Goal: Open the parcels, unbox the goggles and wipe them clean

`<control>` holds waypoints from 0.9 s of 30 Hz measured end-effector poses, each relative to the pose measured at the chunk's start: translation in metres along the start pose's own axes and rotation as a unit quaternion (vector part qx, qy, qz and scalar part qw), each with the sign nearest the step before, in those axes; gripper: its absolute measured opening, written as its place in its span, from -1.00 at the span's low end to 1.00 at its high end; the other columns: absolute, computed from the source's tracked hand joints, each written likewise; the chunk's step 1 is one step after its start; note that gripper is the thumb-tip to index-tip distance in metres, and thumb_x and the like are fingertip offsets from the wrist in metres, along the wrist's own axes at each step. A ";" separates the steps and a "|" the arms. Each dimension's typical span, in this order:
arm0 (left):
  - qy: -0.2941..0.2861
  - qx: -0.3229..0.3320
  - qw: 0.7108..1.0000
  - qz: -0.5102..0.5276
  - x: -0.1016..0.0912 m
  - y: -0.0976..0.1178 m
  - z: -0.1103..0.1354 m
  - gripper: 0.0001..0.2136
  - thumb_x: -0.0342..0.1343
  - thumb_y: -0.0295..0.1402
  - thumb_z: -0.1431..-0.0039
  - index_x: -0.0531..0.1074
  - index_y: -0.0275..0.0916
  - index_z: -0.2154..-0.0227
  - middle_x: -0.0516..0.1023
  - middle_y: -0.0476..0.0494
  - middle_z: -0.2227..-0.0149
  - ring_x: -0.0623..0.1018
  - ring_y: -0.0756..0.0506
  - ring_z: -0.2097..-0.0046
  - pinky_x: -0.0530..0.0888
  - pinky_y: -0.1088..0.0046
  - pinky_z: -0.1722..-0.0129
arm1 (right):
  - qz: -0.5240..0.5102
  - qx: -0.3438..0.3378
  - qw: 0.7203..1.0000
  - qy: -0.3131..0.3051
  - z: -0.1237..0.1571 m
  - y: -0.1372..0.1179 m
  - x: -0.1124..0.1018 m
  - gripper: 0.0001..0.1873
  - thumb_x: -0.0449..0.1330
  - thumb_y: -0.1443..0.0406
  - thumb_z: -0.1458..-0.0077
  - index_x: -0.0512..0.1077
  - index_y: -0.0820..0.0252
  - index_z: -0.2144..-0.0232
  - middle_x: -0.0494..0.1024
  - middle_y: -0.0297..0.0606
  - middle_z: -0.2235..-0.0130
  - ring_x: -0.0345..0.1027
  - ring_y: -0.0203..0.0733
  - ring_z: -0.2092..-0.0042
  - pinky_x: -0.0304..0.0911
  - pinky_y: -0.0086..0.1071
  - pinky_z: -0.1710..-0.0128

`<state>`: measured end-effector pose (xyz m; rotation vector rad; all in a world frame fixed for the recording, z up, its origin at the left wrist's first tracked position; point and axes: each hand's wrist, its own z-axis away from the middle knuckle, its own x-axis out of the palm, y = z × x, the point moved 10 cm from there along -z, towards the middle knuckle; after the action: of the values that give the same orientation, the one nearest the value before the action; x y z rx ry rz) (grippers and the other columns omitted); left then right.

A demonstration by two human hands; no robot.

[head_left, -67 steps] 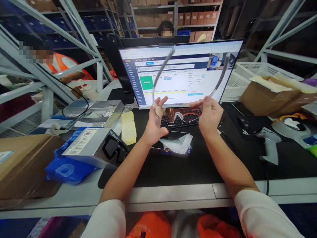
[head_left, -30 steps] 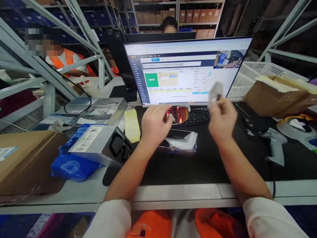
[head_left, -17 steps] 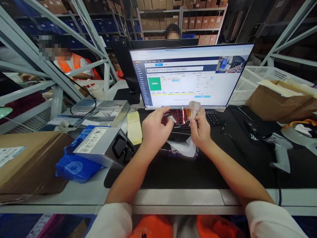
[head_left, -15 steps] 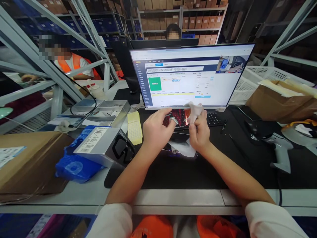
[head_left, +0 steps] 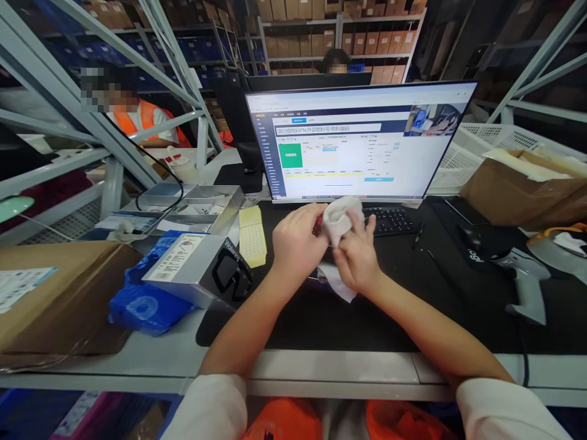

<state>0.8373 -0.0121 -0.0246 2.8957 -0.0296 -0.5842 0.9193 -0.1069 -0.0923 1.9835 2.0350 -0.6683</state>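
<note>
My left hand (head_left: pixel 300 239) is closed around a red, glossy lens-like piece (head_left: pixel 317 226), mostly hidden by the fingers and cloth. A crumpled white cloth (head_left: pixel 342 219) lies over that piece, gripped by my right hand (head_left: pixel 360 256), whose outer fingers are raised. Beneath both hands, another white sheet or pouch (head_left: pixel 337 281) rests on the black desk mat. To the left, a silver box (head_left: pixel 197 266) printed with dark goggles leans on blue plastic wrapping (head_left: pixel 147 305).
Behind the hands stand a monitor (head_left: pixel 339 153) and a keyboard (head_left: pixel 389 220). A barcode scanner (head_left: pixel 527 284) and mouse (head_left: pixel 474 237) lie right. Yellow label sheets (head_left: pixel 252 235), metal trays (head_left: pixel 206 205) and a cardboard box (head_left: pixel 59 299) are left. Two people sit beyond.
My right hand has moved left, bringing the cloth against the red piece and covering most of it. The red surface showed widely before. The view has shifted slightly.
</note>
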 end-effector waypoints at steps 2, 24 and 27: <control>-0.017 -0.004 1.000 0.007 0.006 -0.001 0.001 -0.83 0.18 -0.46 -0.19 0.58 -0.23 0.16 0.71 -0.13 0.15 0.69 -0.14 0.12 0.59 0.38 0.08 | 0.004 -0.021 1.000 -0.014 0.000 -0.005 0.004 -0.77 -0.04 0.26 -0.36 0.36 0.11 0.33 0.58 -0.13 -0.09 -0.14 0.05 -0.50 -0.58 0.24 -0.44; -0.002 -0.082 0.997 -0.004 0.008 -0.029 0.004 -0.76 0.26 -0.36 -0.09 0.58 -0.23 0.16 0.71 -0.14 0.24 0.70 -0.19 0.23 0.58 0.33 0.23 | -0.034 -0.062 0.997 0.039 0.000 0.003 -0.006 -0.87 0.06 0.32 -0.25 0.29 0.09 0.39 0.60 -0.22 -0.07 0.15 0.03 -0.41 -0.53 0.16 -0.46; 0.033 -0.097 0.995 -0.007 -0.001 -0.033 0.003 -0.76 0.25 -0.40 -0.07 0.57 -0.23 0.16 0.71 -0.12 0.27 0.70 -0.17 0.26 0.59 0.34 0.23 | -0.026 0.036 0.997 0.062 -0.005 0.028 -0.015 -0.79 0.00 0.32 -0.30 0.25 0.10 0.42 0.61 -0.13 -0.01 0.05 0.06 -0.44 -0.49 0.24 -0.43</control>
<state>0.8348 0.0194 -0.0334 2.7262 0.0533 -0.4656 0.9488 -0.1182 -0.0862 2.0650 2.1704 -0.6531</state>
